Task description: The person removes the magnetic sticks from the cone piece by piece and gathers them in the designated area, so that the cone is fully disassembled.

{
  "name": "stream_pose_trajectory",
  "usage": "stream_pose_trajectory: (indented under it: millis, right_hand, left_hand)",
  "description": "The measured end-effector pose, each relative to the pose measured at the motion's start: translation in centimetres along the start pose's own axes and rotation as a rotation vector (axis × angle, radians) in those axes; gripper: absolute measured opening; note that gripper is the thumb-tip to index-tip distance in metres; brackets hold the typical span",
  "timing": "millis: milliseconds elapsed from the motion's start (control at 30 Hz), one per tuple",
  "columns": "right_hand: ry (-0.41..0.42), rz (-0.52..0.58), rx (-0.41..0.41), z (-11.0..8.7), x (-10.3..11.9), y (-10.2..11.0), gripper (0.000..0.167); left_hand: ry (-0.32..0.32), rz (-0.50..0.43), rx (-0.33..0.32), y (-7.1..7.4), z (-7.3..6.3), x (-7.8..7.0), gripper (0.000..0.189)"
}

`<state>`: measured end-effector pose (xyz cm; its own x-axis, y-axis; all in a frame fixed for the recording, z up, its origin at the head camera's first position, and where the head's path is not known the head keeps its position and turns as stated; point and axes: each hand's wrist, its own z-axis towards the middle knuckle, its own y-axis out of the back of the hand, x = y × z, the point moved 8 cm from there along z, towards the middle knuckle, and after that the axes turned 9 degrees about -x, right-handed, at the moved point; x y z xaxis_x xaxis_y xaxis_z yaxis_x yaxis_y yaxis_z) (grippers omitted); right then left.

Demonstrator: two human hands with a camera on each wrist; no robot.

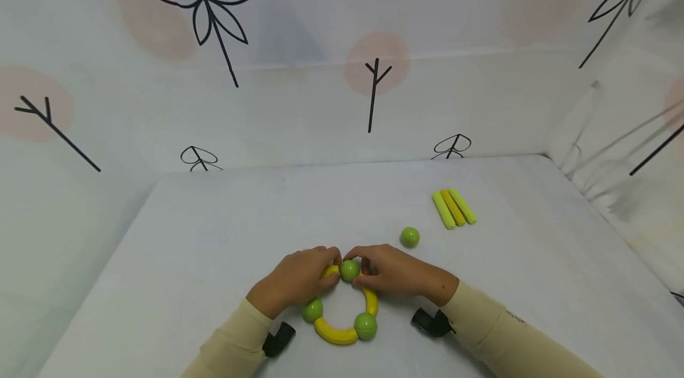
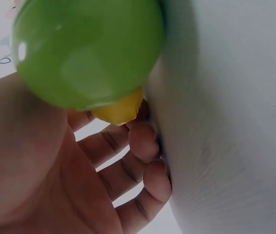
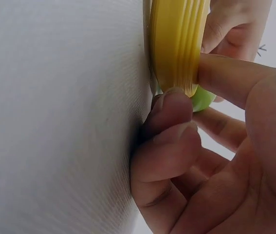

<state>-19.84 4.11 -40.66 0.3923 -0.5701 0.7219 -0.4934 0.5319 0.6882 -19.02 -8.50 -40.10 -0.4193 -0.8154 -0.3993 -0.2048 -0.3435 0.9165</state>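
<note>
Two hands pinch the far side of a ring of balls and curves

The ring [image 1: 336, 332] lies flat on the white table [image 1: 214, 247], near the person, between the two hands. The left hand [image 1: 299, 275] has its fingers bent and its thumb and index close together, pinching the left curve [image 1: 331, 271] just beside the top ball [image 1: 350, 270]. Its other fingers curl down to the table.

The right hand [image 1: 398, 271] grips the right curve [image 1: 371, 302] between thumb and curled fingers, near that piece's far end. Its index reaches to the far side of the top ball; whether it presses there, I cannot tell.

The ring is nearly round, so no long axis stands out, and its hole faces up. The right curve runs away from the person and bows outward to the right. The lower curve [image 1: 334, 333] runs roughly left to right, bowed toward the person, between the left ball [image 1: 312, 310] and the lower ball [image 1: 366, 326]. The left curve is mostly hidden by the hand.

Beyond the right hand sits a loose ball [image 1: 409, 237]. Farther right, three rods [image 1: 453, 207] lie side by side, their far ends slanting left.
</note>
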Motion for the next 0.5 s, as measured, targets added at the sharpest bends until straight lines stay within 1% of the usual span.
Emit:
stream_pose_trajectory:
  millis: [100,200,333,500]
  right_hand:
    - [-0.005,-0.003,-0.006,0.0,-0.2,0.0,0.036]
    - [-0.004,-0.009,-0.022,0.0,-0.4,0.2,0.034]
    - [-0.016,-0.013,-0.044,0.0,-0.7,0.7,0.031]
    - [-0.044,-0.019,-0.058,-0.1,-1.1,1.3,0.030]
  left_hand:
    - [0.027,-0.023,-0.006,0.1,0.0,0.2,0.009]
    - [0.044,-0.039,-0.027,0.3,0.1,0.5,0.012]
    - [0.069,-0.034,-0.059,0.5,0.2,0.9,0.014]
    - [0.118,-0.043,-0.057,0.6,0.3,1.5,0.015]
